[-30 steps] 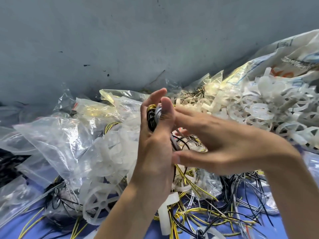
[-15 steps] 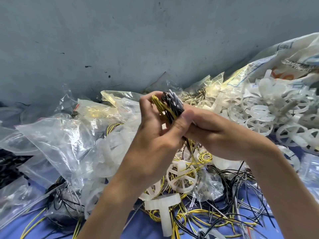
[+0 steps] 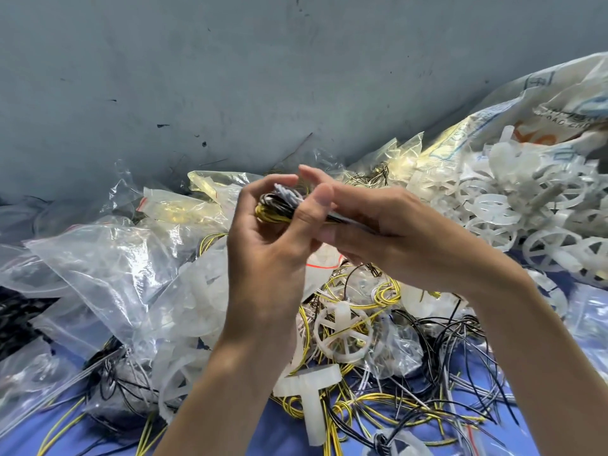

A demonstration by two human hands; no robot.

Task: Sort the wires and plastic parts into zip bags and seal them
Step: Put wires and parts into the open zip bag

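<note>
**Wire Bundle Held in Both Grips**

The wire bundle [image 3: 276,205], of black, yellow and grey strands, is held above the surface [image 3: 279,436], raised in front of the wall [image 3: 230,77]. The left grip [image 3: 263,248] is clamped on the looped end, with the fingers curled over it and the thumb pressed against its side. The right grip [image 3: 388,232] is closed on the strands that lead off to the right, with the index finger extended above the bundle.

Clear zip bags [image 3: 108,258] are heaped left of the left grip. Loose wires [image 3: 444,350] and a white plastic wheel [image 3: 342,330] lie below both grips. A pile of wheels [image 3: 513,205] is stacked beyond the right grip.
</note>
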